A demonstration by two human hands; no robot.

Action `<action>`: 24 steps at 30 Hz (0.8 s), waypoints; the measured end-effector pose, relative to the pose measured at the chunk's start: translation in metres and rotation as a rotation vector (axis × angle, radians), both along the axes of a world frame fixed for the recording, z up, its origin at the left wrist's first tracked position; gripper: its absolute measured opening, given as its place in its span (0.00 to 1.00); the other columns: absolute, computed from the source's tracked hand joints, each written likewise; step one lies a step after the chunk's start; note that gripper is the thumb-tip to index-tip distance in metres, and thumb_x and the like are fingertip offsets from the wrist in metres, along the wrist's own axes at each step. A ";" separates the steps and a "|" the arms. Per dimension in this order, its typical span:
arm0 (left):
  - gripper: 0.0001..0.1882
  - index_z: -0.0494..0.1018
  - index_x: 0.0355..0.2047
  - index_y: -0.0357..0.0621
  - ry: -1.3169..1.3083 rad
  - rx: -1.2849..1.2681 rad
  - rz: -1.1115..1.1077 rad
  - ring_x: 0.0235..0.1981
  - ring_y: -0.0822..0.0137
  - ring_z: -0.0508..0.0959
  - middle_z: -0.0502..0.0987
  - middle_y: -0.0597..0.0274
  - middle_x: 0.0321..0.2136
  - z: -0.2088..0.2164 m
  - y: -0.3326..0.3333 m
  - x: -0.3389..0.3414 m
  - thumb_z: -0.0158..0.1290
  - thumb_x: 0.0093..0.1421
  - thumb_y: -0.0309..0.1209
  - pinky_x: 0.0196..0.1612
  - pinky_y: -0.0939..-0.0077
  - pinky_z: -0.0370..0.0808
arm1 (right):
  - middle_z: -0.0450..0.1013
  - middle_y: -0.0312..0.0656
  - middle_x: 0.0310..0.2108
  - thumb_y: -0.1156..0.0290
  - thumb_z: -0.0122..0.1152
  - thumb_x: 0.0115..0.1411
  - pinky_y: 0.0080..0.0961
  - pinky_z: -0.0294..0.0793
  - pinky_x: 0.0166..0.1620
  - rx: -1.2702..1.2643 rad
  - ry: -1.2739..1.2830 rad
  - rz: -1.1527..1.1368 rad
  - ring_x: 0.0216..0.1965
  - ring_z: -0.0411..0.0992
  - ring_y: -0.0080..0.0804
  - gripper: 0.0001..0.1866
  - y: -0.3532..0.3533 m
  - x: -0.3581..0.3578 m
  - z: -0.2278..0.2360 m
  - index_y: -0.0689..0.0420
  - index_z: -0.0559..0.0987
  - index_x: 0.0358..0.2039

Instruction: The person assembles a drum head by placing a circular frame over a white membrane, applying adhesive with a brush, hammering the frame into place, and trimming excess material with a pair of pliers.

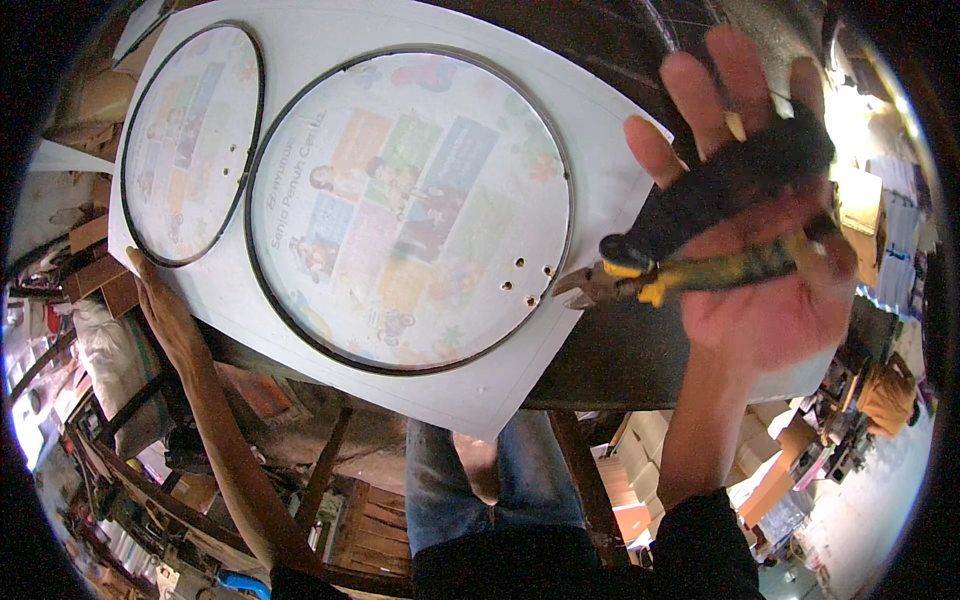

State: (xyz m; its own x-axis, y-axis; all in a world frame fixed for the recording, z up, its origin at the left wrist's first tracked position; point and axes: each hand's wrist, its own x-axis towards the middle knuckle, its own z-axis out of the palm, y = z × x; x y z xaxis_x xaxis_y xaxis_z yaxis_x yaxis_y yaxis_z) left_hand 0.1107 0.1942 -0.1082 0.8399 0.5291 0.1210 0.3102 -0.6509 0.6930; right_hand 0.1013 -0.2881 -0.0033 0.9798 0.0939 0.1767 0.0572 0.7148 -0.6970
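A large white sheet [500, 385] lies tilted across a dark table. Two round, faintly printed panels with dark rims rest on it: a bigger one [450, 240] in the middle and a smaller one [200, 130] at the left. Several small holes pierce the bigger panel near its right rim. My right hand [765, 250] is raised at the right, palm up, fingers spread. Across that palm it holds pliers [720, 265] with yellow and black handles, their jaws overlapping the panel's right rim in view. My left hand [168, 310] touches the sheet's left edge, fingers stretched out.
The dark tabletop [610, 365] shows beside the sheet. Wooden slats [375, 525] and cardboard boxes [645, 450] lie below. A whitish sack [110, 350] stands at the left among clutter. At the far right are more boxes and an orange-brown item [888, 397].
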 end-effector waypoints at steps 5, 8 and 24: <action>0.36 0.52 0.70 0.43 0.034 0.007 0.022 0.67 0.52 0.59 0.58 0.44 0.67 0.005 -0.014 0.002 0.31 0.71 0.56 0.68 0.63 0.54 | 0.40 0.56 0.72 0.65 0.67 0.55 0.64 0.48 0.69 -0.256 0.009 -0.167 0.71 0.45 0.58 0.45 0.007 -0.023 0.014 0.48 0.54 0.70; 0.36 0.53 0.69 0.44 0.009 0.096 -0.087 0.68 0.52 0.58 0.57 0.43 0.67 0.002 0.001 -0.002 0.31 0.72 0.55 0.68 0.63 0.54 | 0.38 0.53 0.73 0.69 0.67 0.53 0.62 0.55 0.66 -0.251 -0.070 0.150 0.69 0.52 0.56 0.44 0.000 -0.026 0.012 0.45 0.58 0.69; 0.28 0.49 0.70 0.43 0.121 -0.059 0.046 0.65 0.49 0.63 0.60 0.44 0.65 0.006 -0.015 0.004 0.28 0.73 0.39 0.68 0.61 0.56 | 0.72 0.44 0.44 0.64 0.67 0.51 0.33 0.59 0.41 -0.297 -0.159 -0.040 0.37 0.65 0.33 0.35 0.026 -0.023 -0.001 0.55 0.66 0.58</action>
State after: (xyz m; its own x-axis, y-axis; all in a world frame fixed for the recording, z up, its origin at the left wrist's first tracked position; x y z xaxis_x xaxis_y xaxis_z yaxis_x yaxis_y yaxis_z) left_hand 0.1151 0.1791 -0.1022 0.8210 0.5709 -0.0120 0.4226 -0.5934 0.6850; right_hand 0.0783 -0.2625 -0.0042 0.9462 0.1262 0.2981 0.2056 0.4772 -0.8544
